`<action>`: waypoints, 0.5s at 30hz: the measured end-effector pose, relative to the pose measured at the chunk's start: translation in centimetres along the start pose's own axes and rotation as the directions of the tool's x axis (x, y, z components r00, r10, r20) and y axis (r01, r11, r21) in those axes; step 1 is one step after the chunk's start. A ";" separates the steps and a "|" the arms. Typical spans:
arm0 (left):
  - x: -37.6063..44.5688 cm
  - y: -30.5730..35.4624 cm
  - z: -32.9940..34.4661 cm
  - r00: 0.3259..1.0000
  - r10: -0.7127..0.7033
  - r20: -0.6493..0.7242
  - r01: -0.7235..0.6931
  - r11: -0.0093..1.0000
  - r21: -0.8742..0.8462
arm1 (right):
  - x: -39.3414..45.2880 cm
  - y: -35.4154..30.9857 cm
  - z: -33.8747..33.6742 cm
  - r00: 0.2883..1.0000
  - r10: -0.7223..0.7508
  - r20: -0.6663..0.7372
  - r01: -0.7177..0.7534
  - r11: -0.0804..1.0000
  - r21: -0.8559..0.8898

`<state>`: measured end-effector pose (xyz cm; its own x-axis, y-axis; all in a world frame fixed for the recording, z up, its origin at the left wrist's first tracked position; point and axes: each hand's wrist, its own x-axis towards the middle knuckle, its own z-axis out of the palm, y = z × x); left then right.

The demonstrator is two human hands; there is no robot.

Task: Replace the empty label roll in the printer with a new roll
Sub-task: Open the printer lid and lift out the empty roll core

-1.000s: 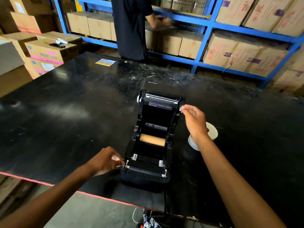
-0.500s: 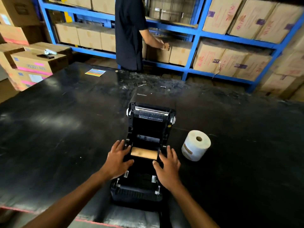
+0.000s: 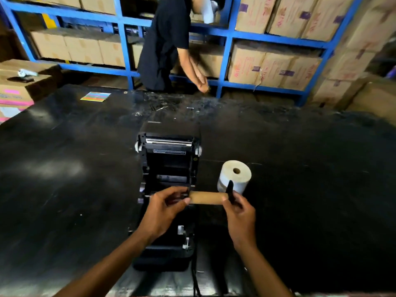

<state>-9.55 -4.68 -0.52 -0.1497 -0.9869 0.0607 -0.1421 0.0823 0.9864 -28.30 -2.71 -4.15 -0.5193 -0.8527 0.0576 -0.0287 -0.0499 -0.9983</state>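
Note:
The black label printer (image 3: 169, 159) stands open on the black table, its lid tipped back. I hold the empty brown cardboard core (image 3: 206, 198) level, just above the printer's right side. My left hand (image 3: 165, 209) pinches its left end. My right hand (image 3: 240, 213) grips its right end, where a black spindle flange (image 3: 230, 190) sticks up. The new white label roll (image 3: 234, 175) stands on end on the table right of the printer, just behind the core.
A person in black bends at the blue shelving (image 3: 227, 41) full of cardboard boxes, beyond the table's far edge. A coloured card (image 3: 96, 96) lies at the far left of the table (image 3: 64, 168). Boxes (image 3: 19, 86) are stacked at the left. A cable runs off the near edge.
Both hands reached into the printer bay, lifted the empty core out on its spindle and carried it up and to the right. The person at the shelves bent lower.

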 end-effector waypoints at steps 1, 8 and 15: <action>0.1 -0.1 1.1 0.999 -0.012 0.032 0.013 1.000 -0.007 | 0.2 0.2 -1.2 1.000 0.024 -0.012 -0.024 1.000 0.013; 3.4 -3.1 8.6 0.996 0.038 0.078 -0.060 0.953 0.296 | 3.0 2.5 -12.5 0.941 0.254 -0.225 -0.229 0.964 0.132; 7.3 -6.9 15.4 0.918 -0.031 0.395 -0.346 0.423 0.837 | 6.4 3.5 -19.6 0.947 0.278 -0.163 -0.276 0.960 0.034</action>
<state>-24.71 -10.32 -9.27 -0.5198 -0.8536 -0.0349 -0.8275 0.4930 0.2686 -48.49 1.90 -7.29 -0.6386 -0.7364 -0.2234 0.1449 0.1700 -0.9747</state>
